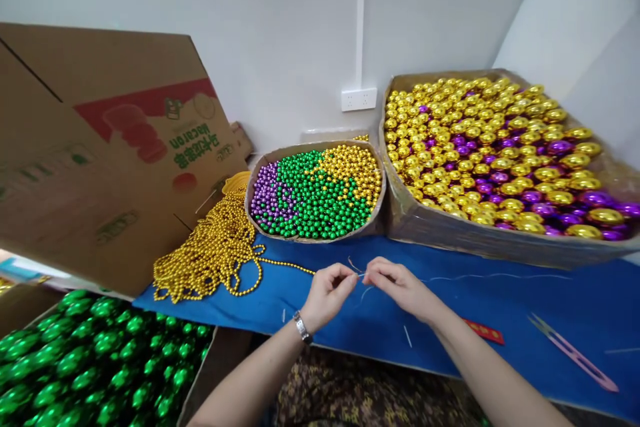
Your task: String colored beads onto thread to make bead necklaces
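My left hand (327, 293) and my right hand (397, 285) meet over the blue table (550, 310), both pinched on a thin white thread (361, 273) between them. The thread trails off to the right across the blue surface. A strand of small gold beads (280, 265) runs from the left hand back to a heap of gold bead strands (210, 250) on the left. My left wrist carries a metal watch (302, 327).
Behind the hands stands a cardboard tray of purple, green and gold beads (315, 190), and a bigger box of gold and purple balls (500, 147) at right. Green balls (95, 360) fill a box at lower left. Pink thread snips (575, 353) and a red strip (483, 331) lie at right. A large tilted carton (100, 147) stands at left.
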Available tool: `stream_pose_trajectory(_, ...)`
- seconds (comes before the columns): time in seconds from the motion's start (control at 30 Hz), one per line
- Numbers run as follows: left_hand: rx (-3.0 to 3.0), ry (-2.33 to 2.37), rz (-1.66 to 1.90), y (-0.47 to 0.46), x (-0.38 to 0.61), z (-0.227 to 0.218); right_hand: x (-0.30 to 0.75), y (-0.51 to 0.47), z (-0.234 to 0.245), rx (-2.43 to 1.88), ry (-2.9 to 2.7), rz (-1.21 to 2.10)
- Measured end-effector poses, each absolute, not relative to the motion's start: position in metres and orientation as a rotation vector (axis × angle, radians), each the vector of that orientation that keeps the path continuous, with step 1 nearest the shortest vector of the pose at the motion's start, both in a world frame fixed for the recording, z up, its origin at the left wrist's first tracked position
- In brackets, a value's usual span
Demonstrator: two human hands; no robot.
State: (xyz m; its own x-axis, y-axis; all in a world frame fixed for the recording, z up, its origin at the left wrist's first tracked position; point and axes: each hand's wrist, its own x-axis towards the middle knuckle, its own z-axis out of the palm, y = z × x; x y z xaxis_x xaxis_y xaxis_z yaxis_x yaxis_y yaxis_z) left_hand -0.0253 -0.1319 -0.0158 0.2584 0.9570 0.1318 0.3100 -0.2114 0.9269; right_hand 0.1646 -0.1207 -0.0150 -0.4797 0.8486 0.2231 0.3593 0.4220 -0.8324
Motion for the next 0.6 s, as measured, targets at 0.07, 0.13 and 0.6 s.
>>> stream_pose_trajectory(0.07,1.876,1.254,0.990,-0.131,-0.028,-0.023,0.167,-0.122,-0.014,-1.034,-2.046,0.930)
stream_pose_trajectory(0.13,2.013,1.280,1.030,-0.128,-0.030,-0.030,0.168,-0.123,-0.014,-1.052,-2.072,0.862)
stream_pose_trajectory(0.6,1.954,1.205,0.830,-0.111,-0.029,-0.052,0.181,-0.116,-0.032,-1.125,-2.342,0.015)
